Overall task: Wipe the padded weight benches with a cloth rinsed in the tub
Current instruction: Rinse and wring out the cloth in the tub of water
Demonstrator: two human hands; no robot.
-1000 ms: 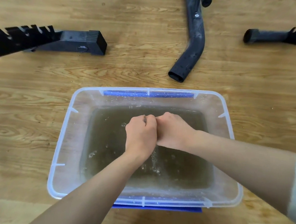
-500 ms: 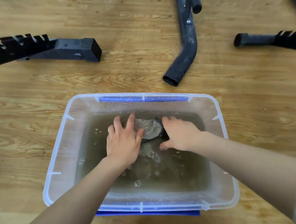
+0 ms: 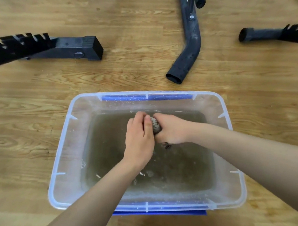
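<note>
A clear plastic tub (image 3: 64, 154) with blue handles stands on the wooden floor, holding murky brown water. Over the water both my hands meet around a wet grey cloth (image 3: 155, 125) bunched into a wad. My left hand (image 3: 139, 140) wraps its fingers round the cloth from the left. My right hand (image 3: 172, 129) grips it from the right. Only a small part of the cloth shows between the hands. A dark scrap of it hangs below my right hand.
Black bench frame parts lie on the floor beyond the tub: a notched bar with a square foot (image 3: 80, 47) at the left, a bent tube leg (image 3: 188, 57) in the middle, and another tube end (image 3: 255, 34) at the right.
A second ago both fists squeezed together above the water. Half a second ago the hands spread flat on the cloth in the water. Now they have gathered and gripped it again.
</note>
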